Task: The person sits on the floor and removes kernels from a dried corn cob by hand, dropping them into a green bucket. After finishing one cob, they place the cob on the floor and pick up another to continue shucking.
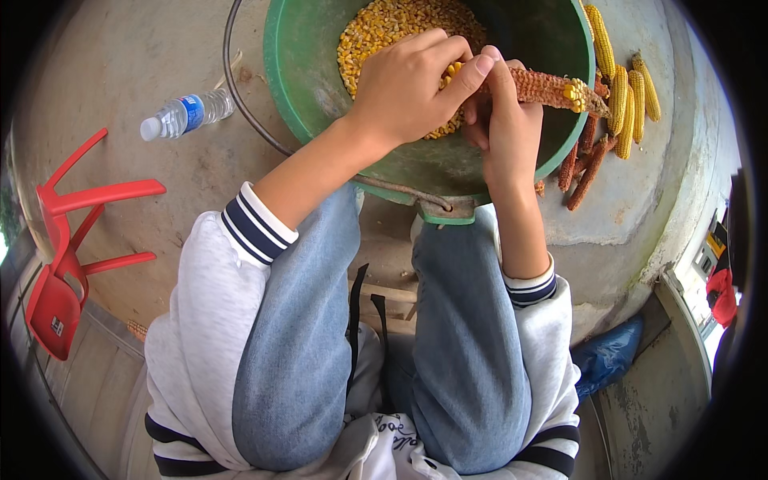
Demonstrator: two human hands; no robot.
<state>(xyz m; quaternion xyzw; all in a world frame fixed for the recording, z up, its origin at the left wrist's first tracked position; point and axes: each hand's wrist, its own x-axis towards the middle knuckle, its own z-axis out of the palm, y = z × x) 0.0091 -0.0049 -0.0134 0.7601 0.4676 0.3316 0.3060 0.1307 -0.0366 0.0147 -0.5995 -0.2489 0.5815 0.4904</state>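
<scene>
A mostly stripped corn cob [537, 89] is held across the right side of a green bucket [282, 66]. My right hand [507, 120] grips it from below. My left hand [420, 84] is closed over its left end, the thumb pressed beside a few kernels. A small patch of yellow kernels also clings near the cob's right tip. Loose corn kernels [384, 30] cover the bottom of the bucket beneath my hands. Part of the cob's left end is hidden by my fingers.
Right of the bucket lie several full ears of corn [636, 102] and bare reddish cobs [591, 174]. A water bottle [189, 114] lies left of the bucket's wire handle [231, 78]. A red plastic chair [66, 258] is far left. A blue plastic bag [609, 354] sits at lower right.
</scene>
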